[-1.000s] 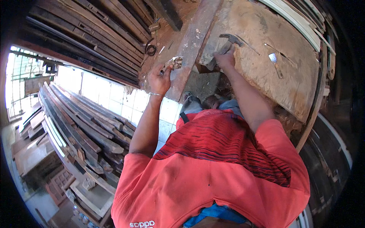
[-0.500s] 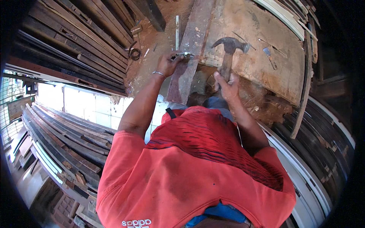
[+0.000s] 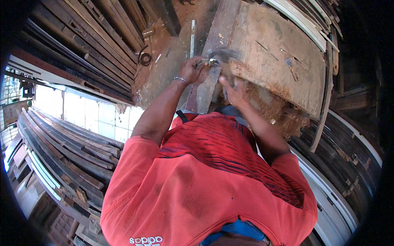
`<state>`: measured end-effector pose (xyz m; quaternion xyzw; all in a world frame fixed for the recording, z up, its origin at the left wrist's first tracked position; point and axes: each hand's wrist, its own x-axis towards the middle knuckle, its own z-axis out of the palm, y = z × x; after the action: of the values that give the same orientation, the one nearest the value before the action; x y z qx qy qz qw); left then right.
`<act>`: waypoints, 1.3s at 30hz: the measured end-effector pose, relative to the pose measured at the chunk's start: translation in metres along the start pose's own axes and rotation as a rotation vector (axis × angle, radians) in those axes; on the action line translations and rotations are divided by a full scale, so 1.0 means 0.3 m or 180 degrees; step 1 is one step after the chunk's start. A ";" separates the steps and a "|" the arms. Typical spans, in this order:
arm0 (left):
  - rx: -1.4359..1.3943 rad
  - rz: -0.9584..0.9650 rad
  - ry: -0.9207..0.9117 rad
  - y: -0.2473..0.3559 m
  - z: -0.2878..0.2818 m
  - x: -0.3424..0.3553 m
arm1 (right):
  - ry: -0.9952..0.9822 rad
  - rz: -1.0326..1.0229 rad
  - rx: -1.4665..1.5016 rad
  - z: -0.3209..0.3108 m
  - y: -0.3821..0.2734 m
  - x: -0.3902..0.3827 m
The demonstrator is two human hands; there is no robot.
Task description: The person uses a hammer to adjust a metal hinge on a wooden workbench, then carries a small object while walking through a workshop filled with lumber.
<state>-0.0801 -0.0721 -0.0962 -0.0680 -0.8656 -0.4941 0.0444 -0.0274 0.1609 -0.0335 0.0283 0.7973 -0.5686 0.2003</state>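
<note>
My left hand pinches a small metal fitting on or just over a long, paint-spotted wooden plank. My right hand grips a claw hammer, whose head is motion-blurred beside that fitting; whether they touch I cannot tell. Right of the plank lies a worn plywood board with a thin metal rod and a blade tool on it.
Long dark timbers stand at upper left, near a black coil and a pale strip. More stacked planks lie beside white tiles at left. Further boards line the right side.
Since a second ago the hammer has come up, then swung leftward to my left hand. My left hand and the fitting have shifted slightly right along the plank. The view has also shifted.
</note>
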 end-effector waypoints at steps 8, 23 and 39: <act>0.0044 0.0094 -0.0001 0.013 -0.010 -0.013 | 0.0528 -0.0684 0.0370 0.041 -0.001 -0.024; -0.0141 0.0134 -0.0020 -0.033 -0.001 -0.005 | 0.0269 -0.0124 -0.0709 0.004 -0.055 -0.017; -0.0356 -0.0045 0.0010 -0.040 0.018 -0.010 | 0.0541 -0.0506 -0.0413 0.010 0.001 -0.019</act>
<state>-0.0791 -0.0737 -0.1096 -0.0635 -0.8370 -0.5421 0.0384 -0.0213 0.1593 -0.0327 0.0001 0.8463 -0.5254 0.0878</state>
